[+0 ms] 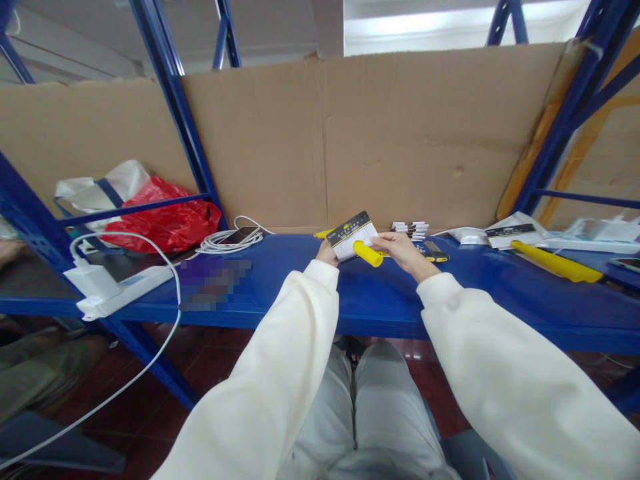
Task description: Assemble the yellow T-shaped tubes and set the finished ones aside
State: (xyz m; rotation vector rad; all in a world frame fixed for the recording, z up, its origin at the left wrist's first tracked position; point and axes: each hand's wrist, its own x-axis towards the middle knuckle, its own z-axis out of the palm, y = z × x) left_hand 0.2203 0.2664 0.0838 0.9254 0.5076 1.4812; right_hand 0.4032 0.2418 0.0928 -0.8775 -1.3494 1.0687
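My left hand (pixel 327 254) is closed on the left end of a black-and-white printed card (pixel 353 233), its fingers partly hidden behind the card. The card is held tilted above the blue shelf. A curled yellow strip (pixel 369 254) sticks out from the card's lower right part toward me. At the card's right edge, my right hand (pixel 400 252) has thumb and fingers pinched together. Whether it also grips the yellow strip I cannot tell. Just beyond my right hand lie a black-and-yellow item (pixel 433 252) and a pile of small white-and-black pieces (pixel 411 230).
On the blue shelf (pixel 280 293), a similar card (pixel 515 235) and yellow curled sheet (pixel 557 261) lie right. Left are a coiled white cable (pixel 230 241), a power strip (pixel 125 291) and a red plastic bag (pixel 167 217). A cardboard wall (pixel 400 133) stands behind.
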